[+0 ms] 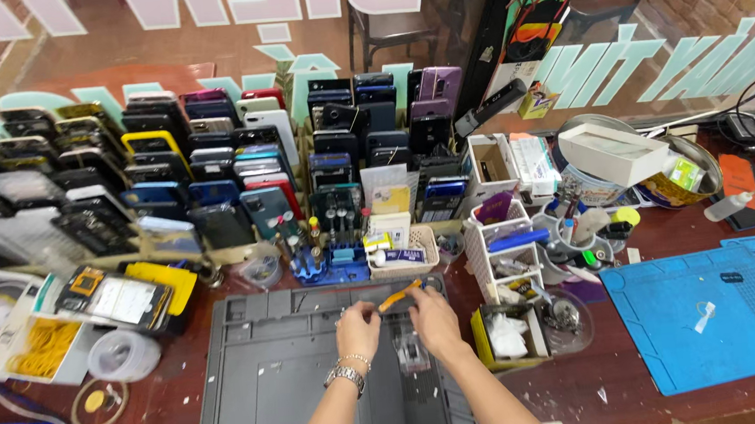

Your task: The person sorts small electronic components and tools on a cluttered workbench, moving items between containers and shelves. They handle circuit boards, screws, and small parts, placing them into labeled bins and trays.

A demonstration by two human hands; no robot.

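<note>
Dark wooden tabletop [645, 411], grey work mat [274, 382] at centre, blue mat [717, 311] to its right, tape roll [124, 355] left.

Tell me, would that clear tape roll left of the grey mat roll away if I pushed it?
Probably not: the tape roll seems to lie flat on its side, so a push would likely slide it across the table. Stood on edge, its round shape would probably roll. It looks hollow and thin-walled, so likely light.

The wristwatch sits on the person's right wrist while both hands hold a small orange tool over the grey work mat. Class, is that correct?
Not quite. The head view shows the wristwatch on the left wrist. Both the left hand and right hand do hold the small orange tool over the grey work mat.
</note>
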